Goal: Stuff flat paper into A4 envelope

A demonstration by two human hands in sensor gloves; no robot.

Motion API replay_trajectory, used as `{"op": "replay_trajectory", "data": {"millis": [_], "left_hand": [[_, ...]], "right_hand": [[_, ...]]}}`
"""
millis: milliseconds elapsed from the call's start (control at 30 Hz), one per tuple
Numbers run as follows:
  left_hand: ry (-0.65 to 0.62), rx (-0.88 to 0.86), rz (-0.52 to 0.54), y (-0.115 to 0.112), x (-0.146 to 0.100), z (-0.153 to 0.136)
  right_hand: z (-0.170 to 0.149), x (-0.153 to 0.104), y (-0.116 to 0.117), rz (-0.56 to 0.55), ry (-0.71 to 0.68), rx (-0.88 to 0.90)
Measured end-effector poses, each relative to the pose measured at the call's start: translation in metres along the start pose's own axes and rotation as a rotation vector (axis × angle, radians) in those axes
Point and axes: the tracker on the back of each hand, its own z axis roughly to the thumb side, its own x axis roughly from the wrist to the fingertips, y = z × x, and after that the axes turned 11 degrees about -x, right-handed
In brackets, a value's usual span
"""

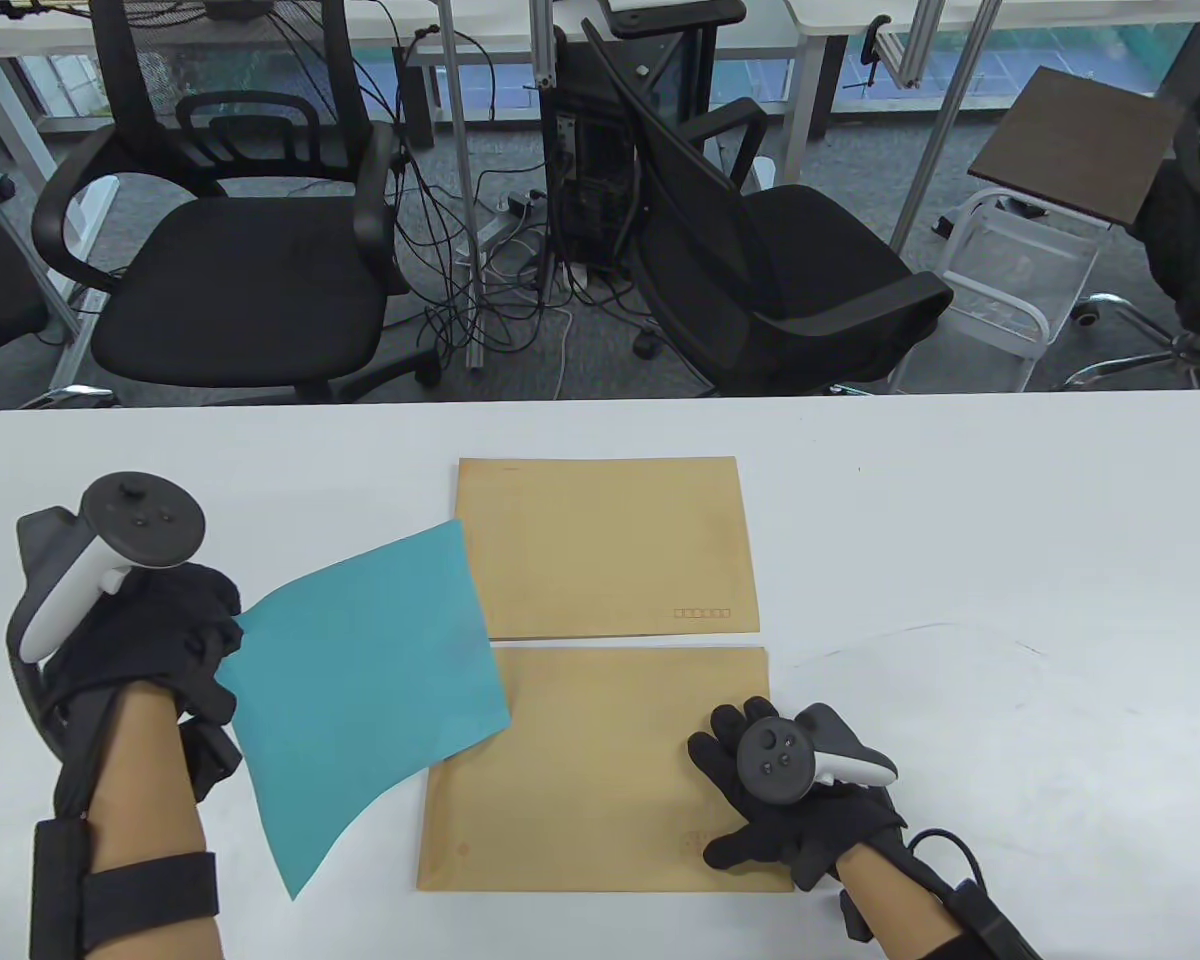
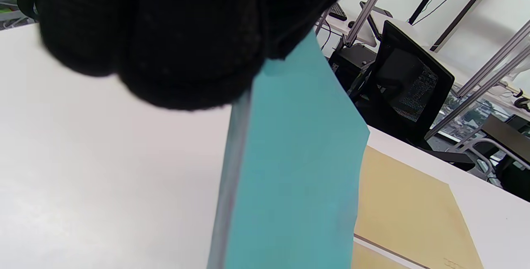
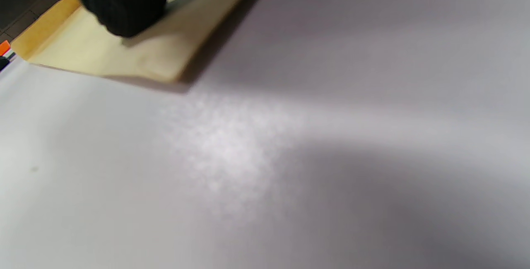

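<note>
My left hand point(image 1: 175, 640) grips a teal sheet of paper point(image 1: 370, 680) by its left edge and holds it lifted above the white table point(image 1: 960, 560); the sheet's right corner overlaps the near brown envelope point(image 1: 600, 790). The paper also shows in the left wrist view point(image 2: 290, 169), hanging from my gloved fingers point(image 2: 165, 41). My right hand point(image 1: 770, 800) rests flat on the near envelope's right end. In the right wrist view a fingertip point(image 3: 124, 0) presses on the envelope point(image 3: 136, 49).
A second brown envelope point(image 1: 605, 545) lies just beyond the near one; it also shows in the left wrist view point(image 2: 405, 207). Black office chairs point(image 1: 230, 270) and a white cart point(image 1: 1010, 290) stand beyond the table's far edge.
</note>
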Motion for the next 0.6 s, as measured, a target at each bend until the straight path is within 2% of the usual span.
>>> {"op": "replay_trajectory", "data": {"millis": [333, 600], "left_hand": [[0.035, 0.167, 0.081, 0.013, -0.031, 0.036], [0.079, 0.203, 0.063, 0.013, -0.038, 0.032]], "right_hand": [[0.0, 0.0, 0.0, 0.0, -0.001, 0.001], [0.0, 0.0, 0.0, 0.0, -0.001, 0.001]]}}
